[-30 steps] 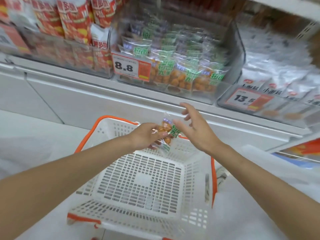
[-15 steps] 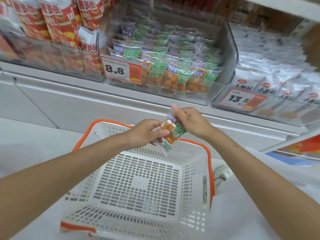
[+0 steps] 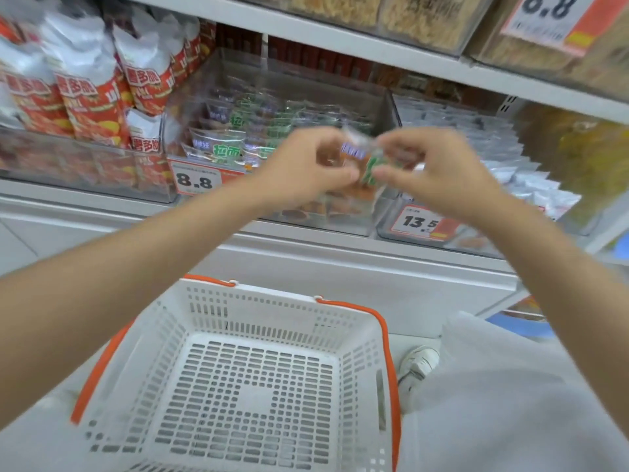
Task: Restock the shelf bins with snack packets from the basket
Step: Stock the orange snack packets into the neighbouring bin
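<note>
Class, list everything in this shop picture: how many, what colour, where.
Snack packet: one, clear with green print, between both hands.
Basket: one, white with orange handles, below hands.
Middle bin: one, clear, behind the hands, holding similar packets.
Red bags: several, red and white, left of middle bin.
White packets: many, white, right of middle bin.
Price tags: three, white and orange, bin fronts.
Shoe: one, white, right of basket.
Left hand: one, grip on packet's left.
Right hand: one, grip on packet's right.
</note>
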The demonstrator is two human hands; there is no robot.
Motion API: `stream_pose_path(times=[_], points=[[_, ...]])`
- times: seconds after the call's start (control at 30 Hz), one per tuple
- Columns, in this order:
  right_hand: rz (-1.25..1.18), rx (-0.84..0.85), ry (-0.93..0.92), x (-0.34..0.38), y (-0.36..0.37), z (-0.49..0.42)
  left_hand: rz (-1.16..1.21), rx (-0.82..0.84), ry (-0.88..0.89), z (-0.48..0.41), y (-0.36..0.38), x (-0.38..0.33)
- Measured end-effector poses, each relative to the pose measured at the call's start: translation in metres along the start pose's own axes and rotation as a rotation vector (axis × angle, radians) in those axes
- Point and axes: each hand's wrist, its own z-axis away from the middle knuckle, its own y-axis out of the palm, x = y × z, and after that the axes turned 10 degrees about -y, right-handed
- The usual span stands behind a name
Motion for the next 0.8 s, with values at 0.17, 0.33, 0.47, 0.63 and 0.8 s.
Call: stream_pose_path(times=[0.17, 0.33, 0.47, 0.63, 0.8], points=[[0.26, 0.003, -0.065, -0.015, -0.029, -0.035, -0.156, -0.029, -0.025, -0.054, -0.008, -0.02], [0.43, 0.354, -0.056, -0.039, -0.001, -0.042, -0.441, 0.161, -0.122, -0.072, -0.001, -0.001], [0.493, 0.502, -0.051, -0.043, 0.015, -0.052, -0.5, 0.175, -0.116, -0.078, -0.004, 0.001], [0.541, 0.622, -0.044, -0.042, 0.02, -0.07, -0.628, 0.248, -0.105, -0.085, -0.004, 0.007], [0.542, 0.731, 0.024, -0.044, 0.032, -0.074, -0.678, 0.271, -0.082, -0.085, 0.008, 0.015]])
